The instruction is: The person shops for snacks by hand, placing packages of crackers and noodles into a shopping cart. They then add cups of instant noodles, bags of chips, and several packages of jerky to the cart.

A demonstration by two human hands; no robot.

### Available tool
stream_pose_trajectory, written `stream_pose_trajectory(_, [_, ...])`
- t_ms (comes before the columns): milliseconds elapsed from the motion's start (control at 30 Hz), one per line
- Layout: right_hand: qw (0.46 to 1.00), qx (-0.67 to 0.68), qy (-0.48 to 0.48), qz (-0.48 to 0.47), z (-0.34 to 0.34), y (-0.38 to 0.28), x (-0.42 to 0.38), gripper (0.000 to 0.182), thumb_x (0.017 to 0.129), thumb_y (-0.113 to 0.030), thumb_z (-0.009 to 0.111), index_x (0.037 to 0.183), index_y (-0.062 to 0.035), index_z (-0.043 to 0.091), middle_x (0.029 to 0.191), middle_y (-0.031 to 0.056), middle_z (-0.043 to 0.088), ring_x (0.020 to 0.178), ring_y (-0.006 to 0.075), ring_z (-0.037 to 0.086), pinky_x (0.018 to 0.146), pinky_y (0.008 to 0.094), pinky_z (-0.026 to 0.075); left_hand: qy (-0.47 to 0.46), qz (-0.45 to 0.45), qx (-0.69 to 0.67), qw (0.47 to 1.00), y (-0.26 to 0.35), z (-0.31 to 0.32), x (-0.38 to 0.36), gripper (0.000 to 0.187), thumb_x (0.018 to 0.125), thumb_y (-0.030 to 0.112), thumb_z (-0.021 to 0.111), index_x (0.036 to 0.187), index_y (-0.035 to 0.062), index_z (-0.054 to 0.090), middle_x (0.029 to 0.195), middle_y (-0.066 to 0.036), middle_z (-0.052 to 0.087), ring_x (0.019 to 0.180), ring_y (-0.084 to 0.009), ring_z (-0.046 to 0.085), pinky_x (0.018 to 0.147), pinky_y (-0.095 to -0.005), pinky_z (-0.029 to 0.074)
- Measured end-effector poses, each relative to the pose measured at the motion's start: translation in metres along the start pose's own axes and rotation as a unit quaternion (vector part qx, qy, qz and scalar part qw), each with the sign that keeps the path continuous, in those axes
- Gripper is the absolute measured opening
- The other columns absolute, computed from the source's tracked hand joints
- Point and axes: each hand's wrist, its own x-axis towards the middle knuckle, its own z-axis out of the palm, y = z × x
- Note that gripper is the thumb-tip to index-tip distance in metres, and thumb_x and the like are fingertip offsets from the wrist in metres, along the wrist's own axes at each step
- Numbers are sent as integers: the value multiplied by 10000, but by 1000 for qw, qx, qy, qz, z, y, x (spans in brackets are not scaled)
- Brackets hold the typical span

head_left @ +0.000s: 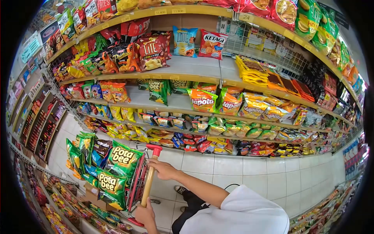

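My right hand (163, 169) is closed round the wooden handle of a shopping cart (148, 185), near its red end cap (154, 148). Lower in the view, my left hand (145, 214) grips the same handle near its other end. Snack bags fill the cart in front of my hands. Two green Potabee bags, one upper (124, 158) and one lower (111, 187), lie nearest the handle. Beyond them are a dark Garuda bag (102, 150) and more green bags (80, 156). The cart's basket is mostly hidden under the bags.
Snack shelves (187, 64) run along the aisle beside the cart, with red, blue, green and yellow bags. More racks stand at the left (39, 124) and lower right (323, 214). White floor tiles (230, 165) lie between the shelves.
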Motion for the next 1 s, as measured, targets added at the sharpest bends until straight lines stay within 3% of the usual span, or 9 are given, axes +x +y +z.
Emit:
stream_pose_trajectory(133, [999,4,17,36,-10,10,-27,435,779,43,454,1203,-18,527,1343,123,453,1169,345,526,962,420,446,-25,16,-12,999,10,5,-29,625,806,650,596,781,29,658,648,-197,645,622,-399,646,553,-489,491])
stream_pose_trajectory(200, [1000,14,11,-13,-20,23,-36,347,834,-35,457,1170,-19,542,1288,120,474,1117,337,538,945,405,451,-14,30,-21,999,15,9,-46,613,813,642,595,777,33,655,636,-195,641,599,-398,641,540,-486,488])
stream_pose_trajectory(233, [999,25,31,-27,-22,27,-43,233,897,-130,471,1087,-28,561,1169,123,507,1030,332,555,892,398,463,-16,31,-24,999,19,9,-54,608,814,638,597,770,34,652,634,-194,640,594,-398,639,536,-485,487])
stream_pose_trajectory(367, [998,23,45,22,-30,27,-66,202,935,-239,522,978,-42,537,1024,124,522,958,334,565,806,410,470,-11,35,-27,999,34,13,-83,589,824,617,598,754,36,664,631,-190,640,604,-395,643,547,-481,490])
stream_pose_trajectory(467, [997,6,74,14,-38,29,-88,210,921,-235,543,996,-39,530,1044,129,519,969,339,562,805,425,467,-51,39,-42,997,50,5,-106,607,823,607,601,907,10,666,691,-216,657,666,-412,656,605,-493,506])
stream_pose_trajectory(567, [998,-1,59,5,-50,38,-109,217,913,-231,561,997,-36,521,1050,132,504,959,344,560,800,445,461,-38,63,-21,997,59,12,-131,693,863,723,434,887,96,728,586,-135,631,495,-320,607,463,-420,478])
stream_pose_trajectory(767, [999,4,-29,-20,-91,51,-157,242,915,-222,564,1043,-22,523,1054,132,481,942,354,559,811,464,453,-24,65,23,997,77,29,-180,653,886,681,460,909,86,727,590,-137,634,467,-300,600,439,-387,469])
stream_pose_trajectory(867, [997,40,-42,-42,-115,60,-183,245,920,-217,559,1061,-19,525,1056,133,477,945,354,558,816,463,451,52,119,10,991,93,28,-210,641,893,657,479,907,65,725,589,-148,633,464,-300,599,429,-371,459])
stream_pose_trajectory(1000, [996,57,-31,-62,-136,72,-222,227,929,-217,554,1044,-23,525,1052,128,472,951,346,564,820,454,455,60,101,1,993,115,32,-250,655,889,649,498,876,32,717,552,-148,604,459,-303,592,420,-376,452])
